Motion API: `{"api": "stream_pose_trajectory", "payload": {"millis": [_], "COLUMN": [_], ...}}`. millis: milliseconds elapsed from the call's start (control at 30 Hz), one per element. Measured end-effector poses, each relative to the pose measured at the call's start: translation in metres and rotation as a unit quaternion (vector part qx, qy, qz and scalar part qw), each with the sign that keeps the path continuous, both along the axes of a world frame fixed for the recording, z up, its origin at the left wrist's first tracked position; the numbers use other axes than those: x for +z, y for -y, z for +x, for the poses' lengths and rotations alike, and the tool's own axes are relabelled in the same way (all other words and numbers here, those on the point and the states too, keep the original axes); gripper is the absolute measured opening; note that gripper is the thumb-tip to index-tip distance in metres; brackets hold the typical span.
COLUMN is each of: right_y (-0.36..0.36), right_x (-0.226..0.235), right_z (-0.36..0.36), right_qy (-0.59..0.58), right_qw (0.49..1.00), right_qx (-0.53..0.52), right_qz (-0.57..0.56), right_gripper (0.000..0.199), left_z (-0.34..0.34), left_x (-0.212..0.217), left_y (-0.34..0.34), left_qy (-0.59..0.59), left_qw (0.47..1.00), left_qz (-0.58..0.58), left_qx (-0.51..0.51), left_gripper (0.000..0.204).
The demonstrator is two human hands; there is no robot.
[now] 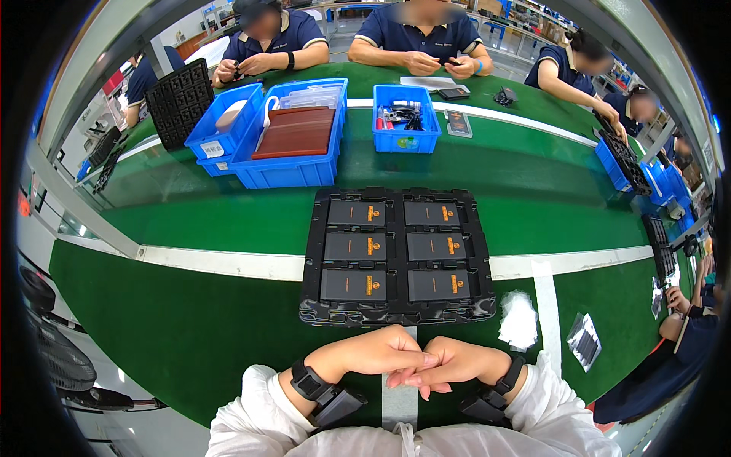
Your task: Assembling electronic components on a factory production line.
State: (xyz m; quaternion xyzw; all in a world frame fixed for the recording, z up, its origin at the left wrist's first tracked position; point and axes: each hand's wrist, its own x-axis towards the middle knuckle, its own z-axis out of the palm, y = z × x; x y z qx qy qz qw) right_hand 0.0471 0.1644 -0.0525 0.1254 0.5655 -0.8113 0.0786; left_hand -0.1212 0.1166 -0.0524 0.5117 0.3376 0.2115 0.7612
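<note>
In front of my body, my left hand [391, 352] and my right hand [452, 361] rest against each other, fingers loosely folded together. Both are closed, and no object shows in them. Just beyond them lies a black plastic tray [396, 311] with two columns of pockets. Flat black rectangular items with orange marks, such as the near left one [352, 286] and the near right one [439, 286], sit in the pockets. A crumpled white clear bag [518, 320] is to the right of the tray.
A silvery pouch [584, 342] lies at the right. Beyond the tray stand a blue bin [285, 175] with brown sheets [295, 132] and a smaller blue bin [406, 142] of small parts. Several co-workers sit along the green table [190, 221]; a black tray [179, 104] leans at the far left.
</note>
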Motion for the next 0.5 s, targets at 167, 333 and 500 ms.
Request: {"api": "stream_pose_trajectory", "payload": {"millis": [167, 333, 500], "right_y": [-0.0005, 0.0001, 0.0003], "right_x": [-0.0014, 0.0020, -0.0008], "right_z": [0.0006, -0.0007, 0.0002], "right_qy": [-0.011, 0.003, 0.001], "right_qw": [1.000, 1.000, 1.000], "right_qx": [0.005, -0.004, 0.001], "right_qz": [0.002, -0.002, 0.002], "right_gripper": [0.023, 0.023, 0.023], "left_z": [0.0002, 0.0000, 0.0001], "left_x": [0.0006, -0.0005, -0.0028], "left_y": [0.0002, 0.0000, 0.0005], "left_qy": [0.001, 0.000, 0.000], "left_qw": [1.000, 1.000, 1.000], "left_qz": [0.004, 0.003, 0.001], "left_qx": [0.002, 0.001, 0.002], "left_gripper": [0.041, 0.041, 0.042]}}
